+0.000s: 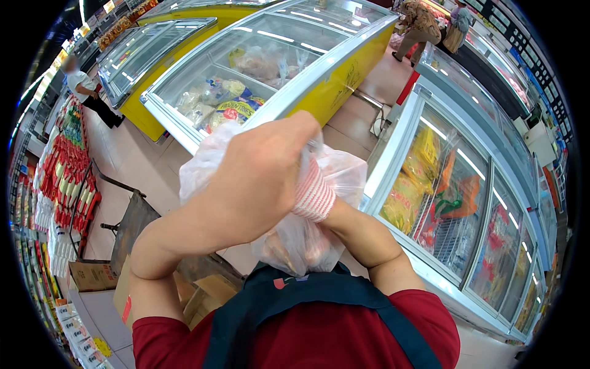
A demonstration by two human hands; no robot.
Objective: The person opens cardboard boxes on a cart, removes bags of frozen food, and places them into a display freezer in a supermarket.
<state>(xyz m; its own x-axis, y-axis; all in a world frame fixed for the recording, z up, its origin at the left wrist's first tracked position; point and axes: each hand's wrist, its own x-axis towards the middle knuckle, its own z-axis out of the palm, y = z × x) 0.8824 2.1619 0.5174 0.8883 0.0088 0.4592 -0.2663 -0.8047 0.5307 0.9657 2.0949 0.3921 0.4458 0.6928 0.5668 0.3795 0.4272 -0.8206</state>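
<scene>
Bag [287, 237] sits just in front of the apron [319, 296], pinkish pieces [318, 243] showing through its cloudy plastic, with freezers [344, 83] nearby. The left hand [261, 166] curls in over it; the right hand [313, 190], striped at the wrist, is mostly hidden behind. Whether either hand's fingers are clenched on plastic cannot be told. Handling it well likely calls for a broad hold, sharing the weight evenly so the thin film doesn't stretch.

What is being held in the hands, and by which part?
A plastic bag, apparently by its top, in the left hand. The right hand is mostly hidden; its hold cannot be told.
</scene>
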